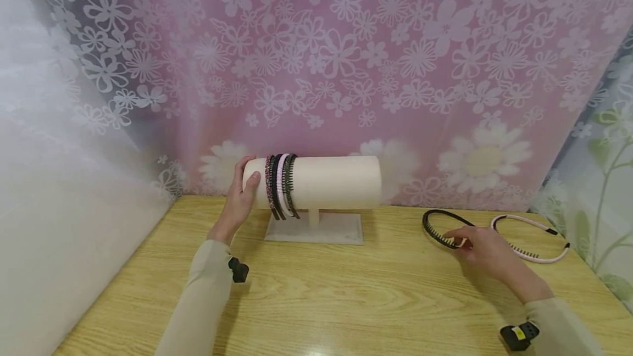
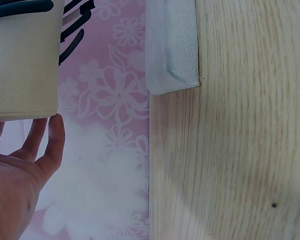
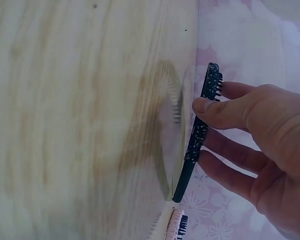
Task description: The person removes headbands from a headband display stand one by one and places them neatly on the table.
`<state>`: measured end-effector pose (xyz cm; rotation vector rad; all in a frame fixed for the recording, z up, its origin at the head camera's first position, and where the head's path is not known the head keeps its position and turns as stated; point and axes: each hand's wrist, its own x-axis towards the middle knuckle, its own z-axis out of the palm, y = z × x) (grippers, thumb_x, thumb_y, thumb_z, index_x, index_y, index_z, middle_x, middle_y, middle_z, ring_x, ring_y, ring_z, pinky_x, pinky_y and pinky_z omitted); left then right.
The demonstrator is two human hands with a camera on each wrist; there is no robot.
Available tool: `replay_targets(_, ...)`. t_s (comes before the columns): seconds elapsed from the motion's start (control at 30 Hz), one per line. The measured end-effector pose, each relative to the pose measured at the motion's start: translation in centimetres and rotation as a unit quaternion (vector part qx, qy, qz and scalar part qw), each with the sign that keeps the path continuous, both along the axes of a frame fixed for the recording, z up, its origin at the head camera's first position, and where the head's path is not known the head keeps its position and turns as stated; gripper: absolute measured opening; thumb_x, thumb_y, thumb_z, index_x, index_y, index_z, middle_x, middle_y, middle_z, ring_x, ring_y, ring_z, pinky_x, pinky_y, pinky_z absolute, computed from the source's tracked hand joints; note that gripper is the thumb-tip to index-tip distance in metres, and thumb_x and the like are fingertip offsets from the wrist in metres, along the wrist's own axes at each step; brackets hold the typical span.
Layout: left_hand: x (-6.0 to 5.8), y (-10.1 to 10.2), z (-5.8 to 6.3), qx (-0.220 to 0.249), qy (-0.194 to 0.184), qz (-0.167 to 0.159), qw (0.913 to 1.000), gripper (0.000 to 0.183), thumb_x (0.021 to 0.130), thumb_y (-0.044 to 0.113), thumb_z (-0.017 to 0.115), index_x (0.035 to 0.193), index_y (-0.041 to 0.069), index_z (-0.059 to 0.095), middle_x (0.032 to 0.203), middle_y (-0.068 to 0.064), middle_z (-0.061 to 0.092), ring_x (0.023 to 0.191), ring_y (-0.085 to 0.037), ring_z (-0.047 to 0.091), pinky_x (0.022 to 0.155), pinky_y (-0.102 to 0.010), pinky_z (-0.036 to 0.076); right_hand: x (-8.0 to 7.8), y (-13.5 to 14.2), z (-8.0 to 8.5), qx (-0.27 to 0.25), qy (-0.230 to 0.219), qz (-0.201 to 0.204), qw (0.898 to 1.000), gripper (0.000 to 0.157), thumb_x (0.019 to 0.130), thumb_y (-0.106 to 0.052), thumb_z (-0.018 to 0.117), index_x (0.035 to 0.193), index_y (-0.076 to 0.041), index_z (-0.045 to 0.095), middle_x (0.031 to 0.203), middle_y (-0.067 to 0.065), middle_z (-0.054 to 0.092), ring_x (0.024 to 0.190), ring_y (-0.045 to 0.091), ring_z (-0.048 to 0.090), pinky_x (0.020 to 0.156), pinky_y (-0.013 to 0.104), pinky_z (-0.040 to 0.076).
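A cream cylinder display stand (image 1: 336,183) stands on the table, with several toothed headbands (image 1: 280,185) in dark, pink and patterned colours around its left part. My left hand (image 1: 242,196) grips the cylinder's left end, thumb in front; in the left wrist view its fingertips (image 2: 56,122) touch the end's edge. On the right, my right hand (image 1: 487,249) pinches a black, glittery toothed headband (image 1: 430,227) between thumb and fingers. In the right wrist view that headband (image 3: 197,135) is seen edge-on, its lower tip close to the tabletop.
A pale pink toothed headband (image 1: 544,261) lies at the far right, just behind my right hand. The stand's flat grey base (image 1: 341,229) sits on the wooden table (image 1: 336,290). Floral curtains (image 1: 346,70) hang behind the table and at its sides.
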<state>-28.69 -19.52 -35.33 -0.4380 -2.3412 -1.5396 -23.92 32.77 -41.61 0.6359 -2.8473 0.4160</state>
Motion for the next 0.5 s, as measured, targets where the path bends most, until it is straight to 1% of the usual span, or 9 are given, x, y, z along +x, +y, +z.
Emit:
replay_targets(0.07, -0.1, 0.0, -0.1, -0.002, 0.002, 0.0, 1.0, 0.055, 0.109, 0.03, 0.04, 0.159, 0.014, 0.025, 0.132, -0.024, 0.051, 0.087, -0.022, 0.058, 0.073, -0.037, 0.054, -0.1, 0.2, -0.1, 0.006, 0.001, 0.0, 1.0, 0.031, 0.08, -0.003, 0.082, 0.11, -0.011, 0.078, 0.084, -0.007, 0.068, 0.07, 0.005, 0.063, 0.061, 0.027, 0.051)
replay_targets(0.13, -0.8, -0.2, -0.7, -0.001, 0.003, 0.001, 1.0, 0.055, 0.109, 0.029, 0.04, 0.16, 0.015, 0.025, 0.133, -0.024, 0.05, 0.088, -0.023, 0.058, 0.073, -0.038, 0.054, -0.2, 0.3, -0.2, 0.01, 0.002, -0.001, 1.0, 0.03, 0.08, -0.003, 0.082, 0.109, -0.011, 0.078, 0.083, -0.008, 0.068, 0.07, 0.006, 0.064, 0.061, 0.028, 0.052)
replay_targets(0.2, -1.6, -0.4, -1.5, 0.0, 0.004, 0.004, 1.0, 0.055, 0.109, 0.031, 0.04, 0.16, 0.019, 0.024, 0.135, -0.023, 0.05, 0.088, -0.024, 0.058, 0.072, -0.038, 0.054, -0.3, 0.5, -0.4, 0.011, -0.001, -0.001, 1.0, 0.03, 0.08, -0.003, 0.081, 0.109, -0.011, 0.078, 0.083, -0.007, 0.069, 0.07, 0.008, 0.066, 0.061, 0.029, 0.053)
replay_targets(0.3, -2.6, -0.8, -2.6, 0.003, 0.007, 0.011, 0.9999, 0.054, 0.109, 0.034, 0.041, 0.16, 0.028, 0.025, 0.136, -0.022, 0.05, 0.089, -0.027, 0.058, 0.07, -0.04, 0.054, -0.4, 0.7, -0.5, 0.012, -0.011, -0.003, 1.0, 0.029, 0.081, -0.003, 0.081, 0.108, -0.01, 0.078, 0.083, -0.007, 0.069, 0.07, 0.01, 0.067, 0.062, 0.03, 0.055)
replay_targets(0.43, -2.9, -0.9, -3.0, 0.001, 0.012, 0.02, 0.9997, 0.051, 0.108, 0.04, 0.041, 0.157, 0.037, 0.026, 0.134, -0.019, 0.052, 0.088, -0.027, 0.059, 0.069, -0.04, 0.055, -0.5, 1.0, -0.5, 0.014, -0.032, -0.003, 0.999, 0.029, 0.081, -0.001, 0.08, 0.109, -0.008, 0.078, 0.084, -0.005, 0.07, 0.07, 0.011, 0.067, 0.063, 0.031, 0.056)
replay_targets(0.5, -2.9, -0.9, -3.0, 0.002, 0.014, 0.021, 0.9997, 0.05, 0.108, 0.042, 0.041, 0.156, 0.039, 0.027, 0.133, -0.018, 0.052, 0.088, -0.028, 0.059, 0.069, -0.04, 0.055, -0.5, 1.0, -0.4, 0.018, -0.038, -0.002, 0.999, 0.029, 0.081, 0.001, 0.079, 0.109, -0.008, 0.078, 0.084, -0.004, 0.07, 0.07, 0.011, 0.066, 0.063, 0.031, 0.056)
